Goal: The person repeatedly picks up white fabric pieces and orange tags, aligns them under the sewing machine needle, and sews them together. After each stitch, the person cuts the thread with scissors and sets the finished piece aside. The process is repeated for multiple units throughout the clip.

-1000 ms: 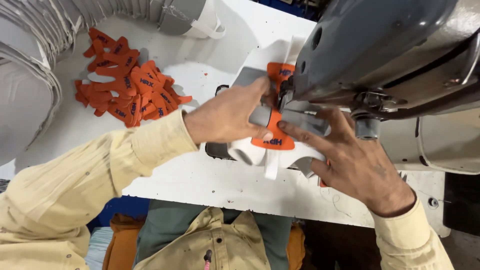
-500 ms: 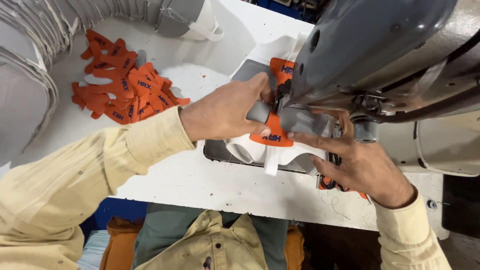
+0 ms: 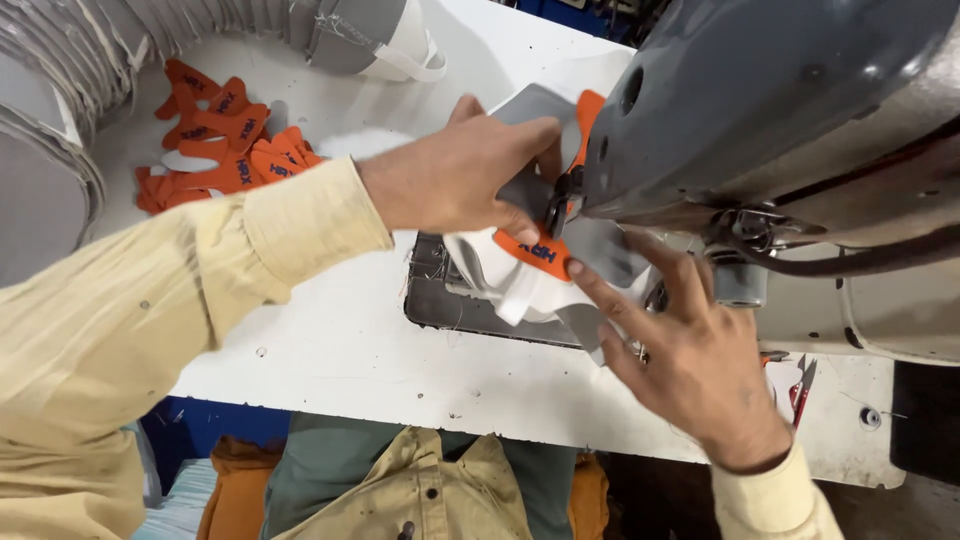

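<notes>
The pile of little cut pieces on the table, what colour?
Orange pile of cut pieces, with dark print; head view.

bright, even light; soft shadows

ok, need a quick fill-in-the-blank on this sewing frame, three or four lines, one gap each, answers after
1. The left hand presses the grey, white and orange fabric piece under the grey sewing ____.
2. The right hand touches the piece from the side nearer the ____.
3. The pile of loose fabric tabs on the white table is coloured ____.
4. The small red snips lie beside the ____ hand.

Missing words: machine; person; orange; right
</notes>
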